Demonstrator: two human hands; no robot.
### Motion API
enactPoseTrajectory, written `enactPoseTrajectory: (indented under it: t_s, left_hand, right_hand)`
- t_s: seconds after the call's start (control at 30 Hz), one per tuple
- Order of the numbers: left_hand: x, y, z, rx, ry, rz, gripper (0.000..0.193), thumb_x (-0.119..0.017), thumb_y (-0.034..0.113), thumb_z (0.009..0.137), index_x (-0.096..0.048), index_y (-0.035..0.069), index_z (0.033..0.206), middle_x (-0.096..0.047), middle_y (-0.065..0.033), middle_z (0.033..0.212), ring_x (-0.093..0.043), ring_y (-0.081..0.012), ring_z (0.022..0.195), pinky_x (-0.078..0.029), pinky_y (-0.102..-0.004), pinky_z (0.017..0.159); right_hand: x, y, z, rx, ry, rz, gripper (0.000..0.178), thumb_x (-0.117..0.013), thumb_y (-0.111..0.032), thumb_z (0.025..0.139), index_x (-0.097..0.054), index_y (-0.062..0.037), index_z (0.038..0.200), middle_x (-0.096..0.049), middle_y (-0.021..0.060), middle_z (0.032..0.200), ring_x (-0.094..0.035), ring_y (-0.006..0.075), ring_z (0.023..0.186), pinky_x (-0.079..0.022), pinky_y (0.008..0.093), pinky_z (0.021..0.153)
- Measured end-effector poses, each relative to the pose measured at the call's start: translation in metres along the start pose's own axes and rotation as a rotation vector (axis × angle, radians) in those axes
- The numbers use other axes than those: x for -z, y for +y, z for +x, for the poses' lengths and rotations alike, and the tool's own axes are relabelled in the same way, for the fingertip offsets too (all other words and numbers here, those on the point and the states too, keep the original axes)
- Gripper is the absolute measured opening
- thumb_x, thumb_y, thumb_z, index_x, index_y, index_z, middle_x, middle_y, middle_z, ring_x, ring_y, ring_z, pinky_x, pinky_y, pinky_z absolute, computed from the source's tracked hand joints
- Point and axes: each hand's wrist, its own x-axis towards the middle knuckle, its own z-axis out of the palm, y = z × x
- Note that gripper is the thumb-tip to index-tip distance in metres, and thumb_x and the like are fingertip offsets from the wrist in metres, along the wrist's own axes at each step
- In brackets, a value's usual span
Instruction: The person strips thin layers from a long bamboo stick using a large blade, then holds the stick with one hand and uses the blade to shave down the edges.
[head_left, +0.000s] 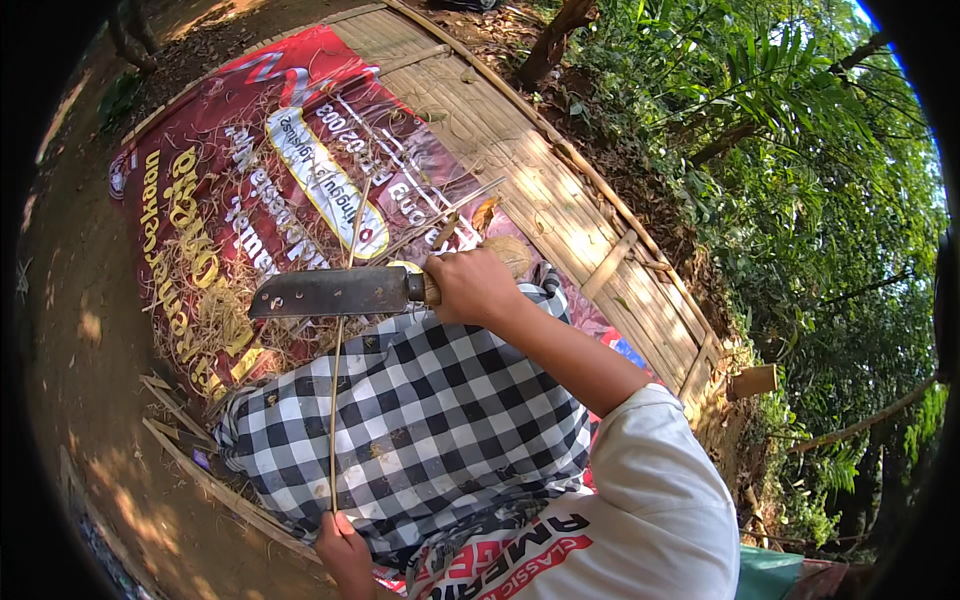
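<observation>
My right hand (474, 288) is closed around the wooden handle of a machete (335, 292). Its broad dark blade points left, lying across a thin bamboo strip (334, 420). My left hand (343, 552), low in the picture, pinches the near end of that strip. From there the strip runs away from me over a black-and-white checkered cloth (420, 400) draped on my lap, passes the blade and reaches over a printed banner (215, 200). The handle's rounded, pale end (508, 256) sticks out to the right of my fist.
Curly bamboo shavings (210, 320) litter the dark red banner, which is spread on a slatted bamboo platform (560, 190). A few split sticks (440, 225) rest beyond the blade. Bare dirt ground (75, 300) borders the left; dense green plants (800, 180) grow to the right.
</observation>
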Motion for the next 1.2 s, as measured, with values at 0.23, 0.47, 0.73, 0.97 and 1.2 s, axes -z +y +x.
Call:
enactPoseTrajectory:
  t_s: [0.23, 0.47, 0.73, 0.97, 1.2]
  left_hand:
    - [0.002, 0.007, 0.009, 0.008, 0.003, -0.037, 0.035, -0.047, 0.019, 0.1, -0.043, -0.002, 0.073, -0.042, -0.0221, 0.057, -0.041, -0.0391, 0.051, -0.031, -0.0454, 0.05]
    - [-0.007, -0.005, 0.009, -0.069, 0.092, -0.018, 0.032, -0.053, 0.018, 0.098, -0.046, 0.001, 0.072, -0.045, -0.0205, 0.052, -0.05, -0.0424, 0.05, -0.033, -0.0467, 0.046]
    - [-0.011, -0.001, 0.015, -0.032, 0.09, 0.01, 0.032, -0.051, 0.016, 0.099, -0.048, -0.002, 0.073, -0.043, -0.0191, 0.053, -0.041, -0.0351, 0.046, -0.031, -0.0432, 0.047]
    - [-0.009, 0.003, 0.019, 0.026, -0.002, -0.025, 0.034, -0.05, 0.019, 0.099, -0.05, -0.003, 0.074, -0.047, -0.0217, 0.054, -0.047, -0.0381, 0.048, -0.032, -0.0439, 0.047]
    - [-0.01, 0.005, 0.024, 0.06, 0.023, -0.058, 0.038, -0.05, 0.02, 0.1, -0.052, -0.006, 0.073, -0.047, -0.0218, 0.054, -0.042, -0.0366, 0.047, -0.032, -0.0435, 0.047]
  right_hand:
    - [-0.022, -0.048, -0.04, 0.215, -0.1, 0.054, 0.027, -0.063, -0.018, 0.069, -0.061, -0.0004, 0.089, -0.067, 0.0136, 0.082, -0.069, 0.0289, 0.073, -0.054, 0.0394, 0.066]
    - [-0.034, -0.016, 0.001, 0.179, 0.073, 0.003, 0.026, -0.064, -0.017, 0.069, -0.059, -0.0004, 0.088, -0.066, 0.0131, 0.078, -0.068, 0.029, 0.073, -0.054, 0.0396, 0.066]
    - [-0.037, -0.06, -0.026, 0.293, -0.016, 0.195, 0.033, -0.067, -0.019, 0.072, -0.056, 0.0018, 0.096, -0.065, 0.0144, 0.08, -0.067, 0.031, 0.071, -0.053, 0.0403, 0.06]
    - [-0.063, -0.057, -0.047, 0.851, 0.314, 0.13, 0.028, -0.067, -0.024, 0.068, -0.056, -0.0026, 0.083, -0.055, 0.0067, 0.073, -0.061, 0.0242, 0.066, -0.05, 0.0361, 0.058]
    - [-0.047, -0.045, -0.052, 0.708, 0.249, 0.297, 0.037, -0.073, -0.028, 0.068, -0.055, -0.0033, 0.089, -0.056, 0.0086, 0.079, -0.061, 0.027, 0.07, -0.05, 0.0376, 0.063]
